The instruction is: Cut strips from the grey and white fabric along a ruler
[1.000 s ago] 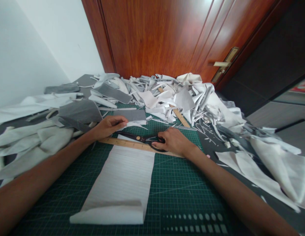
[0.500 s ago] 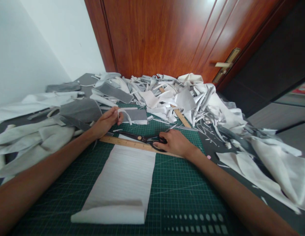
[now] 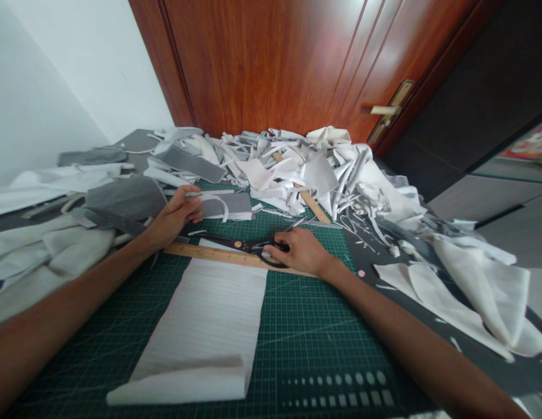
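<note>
The left hand (image 3: 174, 216) pinches a thin white fabric strip (image 3: 212, 198) in its fingertips, beside a grey fabric piece (image 3: 229, 205). The right hand (image 3: 299, 251), fingers pressed together, rests on black scissors (image 3: 240, 244) across a wooden ruler (image 3: 201, 254) on a green cutting mat (image 3: 305, 326).

Both bare forearms reach in from the lower corners and converge toward the middle. The left hand (image 3: 174, 216) is raised on its edge, palm turned inward, with its fingers (image 3: 188, 202) curled; whether they pinch anything is hard to tell at this angle. The right hand (image 3: 300, 252) lies lower and further forward, back upward, wrist almost straight, fingers angled inward.
</note>
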The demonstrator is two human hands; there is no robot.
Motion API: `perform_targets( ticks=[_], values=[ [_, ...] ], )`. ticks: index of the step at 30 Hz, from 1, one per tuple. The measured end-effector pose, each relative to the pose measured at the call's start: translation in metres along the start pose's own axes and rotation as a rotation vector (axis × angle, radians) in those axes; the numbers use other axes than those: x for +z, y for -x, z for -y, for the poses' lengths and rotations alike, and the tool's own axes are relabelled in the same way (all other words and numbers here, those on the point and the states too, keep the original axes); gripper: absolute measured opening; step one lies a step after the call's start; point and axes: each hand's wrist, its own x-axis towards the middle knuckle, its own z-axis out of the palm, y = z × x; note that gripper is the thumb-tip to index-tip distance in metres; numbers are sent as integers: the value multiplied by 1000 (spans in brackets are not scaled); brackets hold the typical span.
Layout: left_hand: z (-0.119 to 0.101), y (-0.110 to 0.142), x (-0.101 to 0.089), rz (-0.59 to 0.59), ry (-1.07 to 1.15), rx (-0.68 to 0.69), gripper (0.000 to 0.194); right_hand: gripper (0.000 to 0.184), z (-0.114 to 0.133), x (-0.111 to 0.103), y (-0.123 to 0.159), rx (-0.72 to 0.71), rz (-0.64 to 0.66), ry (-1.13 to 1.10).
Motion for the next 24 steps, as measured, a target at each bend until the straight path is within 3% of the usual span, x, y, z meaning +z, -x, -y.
perform_targets(
  ticks=[8,14,18,24],
  values=[
    [-1,1,-1,-60,-17,-2,31,46,-13,7,-4,-30,-61,-209],
    [-2,3,-3,-72,-30,-17,24,47,-25,6,-6,118,-90,-713],
    [-4,7,-4,51,-254,-27,22,45,-33,3,-9,232,-161,-934],
    [-4,10,2,321,-731,111,34,41,-36,1,-10,213,-174,-1049]
  ],
)
